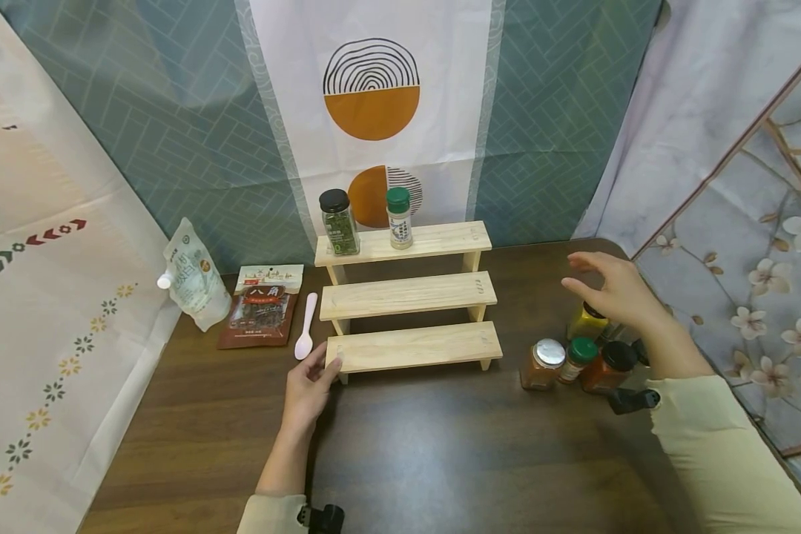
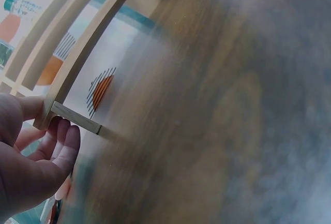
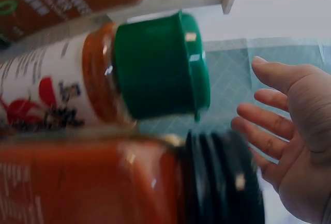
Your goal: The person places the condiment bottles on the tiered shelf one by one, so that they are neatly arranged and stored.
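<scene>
My left hand (image 1: 307,389) holds the left end of the lowest step of a three-step wooden display rack (image 1: 414,348), thumb on the board and fingers at its end. On the top step stand a black-capped jar of green herbs (image 1: 340,226) and a green-capped shaker (image 1: 399,219). My right hand (image 1: 610,289) hovers above the spice jars at the right, thumb and fingers apart, holding nothing. Below it are a yellow jar with a dark cap (image 1: 588,323), a silver-lidded jar (image 1: 543,365), a green-capped bottle (image 3: 160,69) and a black-capped red-orange jar (image 3: 93,182).
Left of the rack lie a pink spoon (image 1: 306,326) and a brown packet of star anise (image 1: 262,308). A white spouted pouch (image 1: 196,278) leans by the left cloth. Patterned cloths (image 1: 541,126) enclose the brown table (image 1: 454,452) at the back and sides.
</scene>
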Demonstrator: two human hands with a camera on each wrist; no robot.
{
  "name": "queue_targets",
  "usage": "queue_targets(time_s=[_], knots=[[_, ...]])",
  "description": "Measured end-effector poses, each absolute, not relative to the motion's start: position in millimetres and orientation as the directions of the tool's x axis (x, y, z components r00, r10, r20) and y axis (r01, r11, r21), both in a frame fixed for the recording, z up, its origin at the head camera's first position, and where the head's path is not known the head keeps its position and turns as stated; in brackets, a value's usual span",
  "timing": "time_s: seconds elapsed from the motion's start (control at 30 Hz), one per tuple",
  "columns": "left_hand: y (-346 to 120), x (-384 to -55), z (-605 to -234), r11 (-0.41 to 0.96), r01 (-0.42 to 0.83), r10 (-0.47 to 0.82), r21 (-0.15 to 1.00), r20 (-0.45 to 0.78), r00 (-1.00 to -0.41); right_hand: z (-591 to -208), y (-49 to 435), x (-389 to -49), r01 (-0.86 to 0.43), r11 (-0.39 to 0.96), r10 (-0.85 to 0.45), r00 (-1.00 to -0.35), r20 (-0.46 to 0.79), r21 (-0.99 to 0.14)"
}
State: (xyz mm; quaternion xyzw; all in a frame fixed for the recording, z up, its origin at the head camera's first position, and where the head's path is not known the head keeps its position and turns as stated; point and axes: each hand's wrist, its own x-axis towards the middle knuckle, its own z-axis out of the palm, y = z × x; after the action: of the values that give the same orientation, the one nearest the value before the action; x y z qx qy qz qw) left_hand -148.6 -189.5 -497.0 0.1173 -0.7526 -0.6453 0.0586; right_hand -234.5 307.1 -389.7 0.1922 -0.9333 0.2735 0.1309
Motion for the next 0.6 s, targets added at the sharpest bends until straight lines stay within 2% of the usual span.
queue_targets(time_s=[0.6], knots=[[-190.3,-148.3,-498.5,0.149,-0.073,-0.248,0.986,-0.034,-0.968,-404.6,342.8,-218.2,-0.395,0.83,-0.343,-0.918,0.197,-0.394]])
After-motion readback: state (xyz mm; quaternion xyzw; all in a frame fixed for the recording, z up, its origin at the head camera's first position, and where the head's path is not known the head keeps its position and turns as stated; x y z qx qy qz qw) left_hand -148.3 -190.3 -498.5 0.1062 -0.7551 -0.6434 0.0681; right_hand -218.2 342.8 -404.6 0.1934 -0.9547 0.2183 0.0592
